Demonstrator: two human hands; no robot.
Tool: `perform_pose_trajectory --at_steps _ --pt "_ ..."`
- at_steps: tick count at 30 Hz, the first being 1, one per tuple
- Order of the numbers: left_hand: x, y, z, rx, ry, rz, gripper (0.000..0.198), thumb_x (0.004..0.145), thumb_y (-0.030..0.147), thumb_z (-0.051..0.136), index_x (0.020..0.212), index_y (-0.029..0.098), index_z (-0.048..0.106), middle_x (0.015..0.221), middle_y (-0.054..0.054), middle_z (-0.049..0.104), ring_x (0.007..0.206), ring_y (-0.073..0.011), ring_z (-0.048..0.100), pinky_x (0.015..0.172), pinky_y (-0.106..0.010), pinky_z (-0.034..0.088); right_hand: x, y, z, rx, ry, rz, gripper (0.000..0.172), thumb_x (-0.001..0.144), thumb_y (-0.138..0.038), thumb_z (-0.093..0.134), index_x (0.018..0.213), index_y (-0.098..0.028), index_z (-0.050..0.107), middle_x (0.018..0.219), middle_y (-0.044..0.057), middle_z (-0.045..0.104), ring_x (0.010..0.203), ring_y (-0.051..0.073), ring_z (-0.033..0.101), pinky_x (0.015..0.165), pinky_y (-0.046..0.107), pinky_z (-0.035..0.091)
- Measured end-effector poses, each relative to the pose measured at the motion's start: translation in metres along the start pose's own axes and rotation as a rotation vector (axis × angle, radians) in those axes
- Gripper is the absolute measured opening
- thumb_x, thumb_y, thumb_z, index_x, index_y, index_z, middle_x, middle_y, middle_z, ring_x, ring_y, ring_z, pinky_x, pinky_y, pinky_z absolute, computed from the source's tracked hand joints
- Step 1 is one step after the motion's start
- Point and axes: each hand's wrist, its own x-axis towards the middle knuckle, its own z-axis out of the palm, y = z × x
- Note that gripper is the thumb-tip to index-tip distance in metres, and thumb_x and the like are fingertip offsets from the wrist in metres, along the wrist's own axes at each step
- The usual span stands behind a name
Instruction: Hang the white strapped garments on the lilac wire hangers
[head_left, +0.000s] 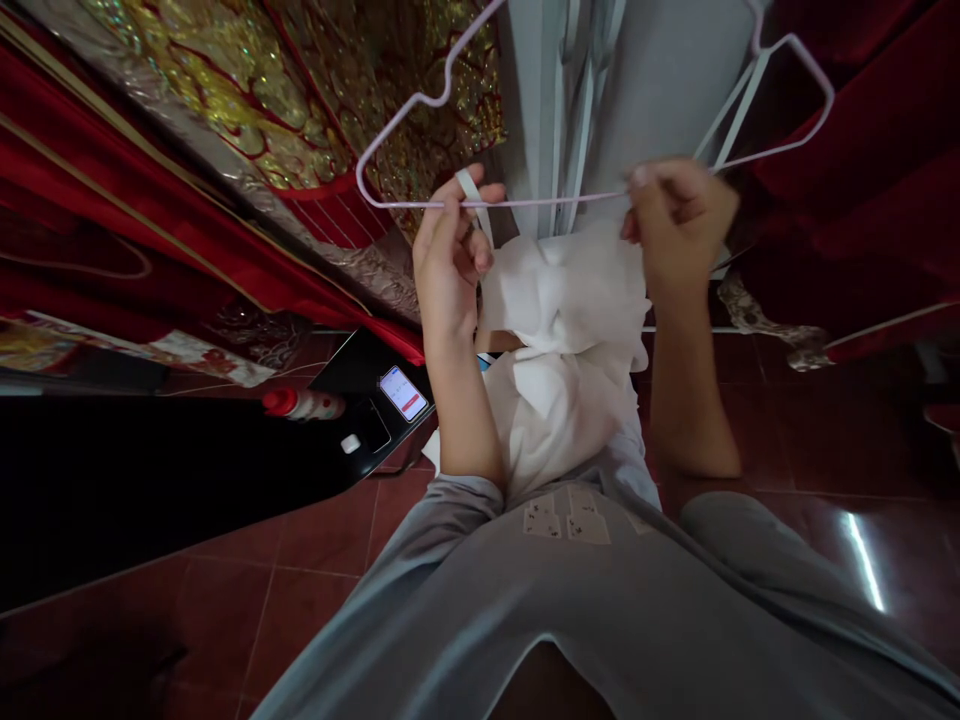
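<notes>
A pale pink clothes hanger (559, 200) is held tilted across the view, with its lower bar running between my hands. My left hand (450, 255) is at the bar's left part, fingers curled, with a narrow white strap (471, 187) over them. My right hand (679, 215) is closed at the bar's right part, a little blurred. Another white strap (739, 115) loops over the hanger's right shoulder and runs down behind that hand. Below both hands, a bunched, thin white fabric garment (566, 290) hangs in front of my body.
Red and gold sequined garments (315, 90) hang at the left, dark red ones (885, 150) at the right. On a black table (187, 480) are a lit phone (403, 393), a dark phone-like device (371, 425), a small white case (350, 443) and a red-capped bottle (304, 404).
</notes>
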Motion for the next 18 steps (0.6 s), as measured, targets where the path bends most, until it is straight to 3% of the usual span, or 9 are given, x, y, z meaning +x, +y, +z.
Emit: perform_pose_trajectory --at_steps 3,6,8,11,15,18 --pt "0.003 -0.003 -0.004 -0.015 -0.001 -0.010 0.045 0.108 0.007 0.029 0.100 0.019 0.072 0.093 -0.007 0.069 0.046 -0.0145 0.039 0.042 -0.028 0.029 0.021 0.009 -0.018 -0.012 0.217 0.027 0.003 0.088 -0.021 0.059 0.088 -0.020 0.056 0.081 -0.002 0.059 0.040 0.003 0.042 0.037 0.023 0.023" --pt "0.004 -0.006 -0.003 -0.022 0.029 0.001 0.047 0.109 0.004 0.025 0.099 0.016 0.069 0.089 -0.006 0.069 0.045 -0.0124 0.035 0.041 -0.026 0.026 0.035 0.013 -0.031 -0.040 0.334 0.061 0.017 0.083 -0.006 0.058 0.092 -0.020 0.052 0.076 -0.005 0.057 0.034 0.001 0.035 0.032 0.023 0.014" --pt "0.003 -0.006 -0.001 -0.013 0.038 0.024 0.046 0.109 0.004 0.024 0.100 0.016 0.068 0.088 -0.005 0.069 0.045 -0.0116 0.034 0.041 -0.024 0.027 0.041 0.012 -0.037 -0.051 0.295 0.068 0.016 0.082 -0.005 0.057 0.089 -0.018 0.054 0.065 -0.007 0.052 0.034 0.002 0.035 0.032 0.022 0.014" --pt "0.002 -0.006 0.002 0.037 0.044 0.030 0.045 0.109 0.005 0.026 0.100 0.018 0.068 0.089 -0.004 0.070 0.044 -0.0116 0.035 0.041 -0.023 0.031 0.048 0.003 -0.044 -0.076 0.172 0.064 0.012 0.079 -0.005 0.060 0.069 -0.012 0.060 0.047 -0.007 0.039 0.035 0.002 0.033 0.037 0.020 0.015" --pt "0.004 -0.010 0.001 0.167 0.136 0.022 0.033 0.111 0.028 0.037 0.098 0.026 0.068 0.092 -0.002 0.070 0.050 -0.0154 0.046 0.042 -0.026 0.038 0.064 -0.016 -0.050 -0.068 0.053 -0.094 0.012 0.073 -0.006 0.066 0.061 -0.008 0.067 0.051 -0.005 0.048 0.047 -0.001 0.040 0.048 0.017 0.021" --pt "0.009 -0.017 -0.004 0.199 0.156 0.031 0.034 0.111 0.039 0.037 0.100 0.026 0.067 0.092 -0.002 0.070 0.054 -0.0153 0.051 0.044 -0.027 0.038 0.082 -0.026 -0.049 -0.084 0.041 -0.034 0.013 0.074 -0.014 0.067 0.061 -0.011 0.068 0.048 -0.008 0.044 0.046 -0.002 0.039 0.048 0.018 0.022"
